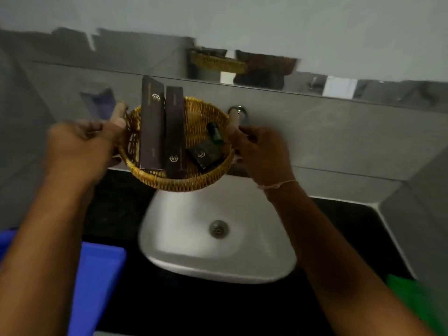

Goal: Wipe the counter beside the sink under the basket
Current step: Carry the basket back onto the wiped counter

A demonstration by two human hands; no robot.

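A round wicker basket (169, 183) hangs in the air above the back of the white sink (189, 258), held by both handles. My left hand (80, 146) grips its left handle and my right hand (261, 154) grips its right handle. Inside the basket stand two tall dark brown boxes (152, 127), with a small dark box (206, 155) and a little green bottle (215, 134) lying beside them. The black counter (114, 209) stretches on both sides of the sink. No cloth shows in either hand.
A blue bin (97, 287) stands at the lower left on the counter. Something green (417, 301) sits at the lower right edge. A chrome wall fitting (241, 112) sticks out behind the basket. Grey tiled wall and a mirror strip run behind.
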